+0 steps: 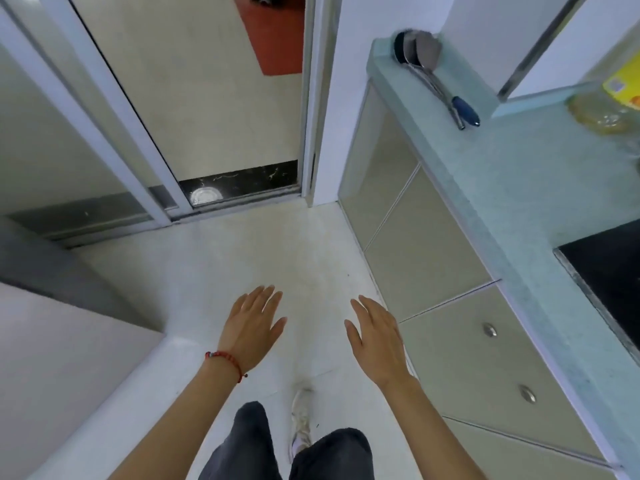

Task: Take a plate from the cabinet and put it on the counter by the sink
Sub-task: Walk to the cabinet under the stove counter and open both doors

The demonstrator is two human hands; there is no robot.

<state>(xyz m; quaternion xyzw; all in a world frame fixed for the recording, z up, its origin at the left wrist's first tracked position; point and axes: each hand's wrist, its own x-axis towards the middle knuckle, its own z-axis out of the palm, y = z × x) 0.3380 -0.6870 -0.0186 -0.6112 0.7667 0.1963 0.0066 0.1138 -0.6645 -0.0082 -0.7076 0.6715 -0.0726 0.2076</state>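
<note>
Both our hands hang empty above the pale kitchen floor (pixel 214 271), palms down: the left hand (pixel 251 329), a red bead bracelet (pixel 227 362) at its wrist, and the right hand (pixel 375 336), each grip loose with fingers spread and nothing in it. No plate is visible anywhere; we judge it lies behind one of the shut lower cabinet doors (pixel 426 258) that run along our right side, though we cannot tell which. Two round metal knobs (pixel 489 330) sit on the nearest fronts, just beyond the right hand. Above them runs the pale green tabletop (pixel 512 174), with a black inset panel (pixel 609 271) at its near edge. Farther along lie a steel spatula and a ladle with a blue handle (pixel 467 110), and a clear bottle with a yellow label (pixel 609 105) stands at the frame's right edge. No sink shows in this view. A sliding glass door (pixel 104 109) stands ahead, with a white sneaker (pixel 300 420) and dark trousers below us.

The task looks barely begun, in our judgement. Done well, the step means turning toward the cabinets, pinching a knob with the right hand and drawing the door fully clear, keeping the left free to take the plate by its rim with both hands once seen.
</note>
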